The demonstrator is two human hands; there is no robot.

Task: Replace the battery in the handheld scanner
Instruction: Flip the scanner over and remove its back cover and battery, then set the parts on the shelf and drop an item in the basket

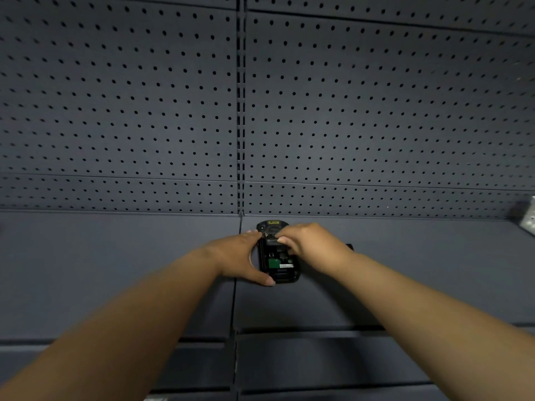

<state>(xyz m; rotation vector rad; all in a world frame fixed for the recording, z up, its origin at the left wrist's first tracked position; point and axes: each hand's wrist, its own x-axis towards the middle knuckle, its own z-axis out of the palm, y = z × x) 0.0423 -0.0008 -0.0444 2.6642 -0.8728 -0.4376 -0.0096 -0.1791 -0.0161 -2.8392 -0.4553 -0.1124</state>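
- A dark grey pegboard wall (121, 111) fills the upper part of the view, split by a slotted upright (241, 111) down the middle; below it runs a flat dark grey shelf (115, 256), with the front edges of lower shelves visible beneath.
- The left hand (238, 257) reaches in from the lower left and cups the left side of the handheld scanner (278, 256): its thumb lies along the near left corner of the case and its fingertips touch the far left edge, so it is grasping the case.
- The scanner lies on the shelf just right of the seam between two shelf panels, close to the back wall, back side up and lengthwise away from the person. Its battery bay is open, showing a green patch and a white label inside.
- The right hand (311, 244) comes in from the lower right and rests over the right and upper part of the scanner, fingers curled down onto the upper edge of the open bay; whether they pinch anything there I cannot tell.
- A thin dark object (349, 246) pokes out from behind the right hand on the shelf; too hidden to identify.
- At the far right edge a pale perforated metal piece (528, 215) sits by the wall.
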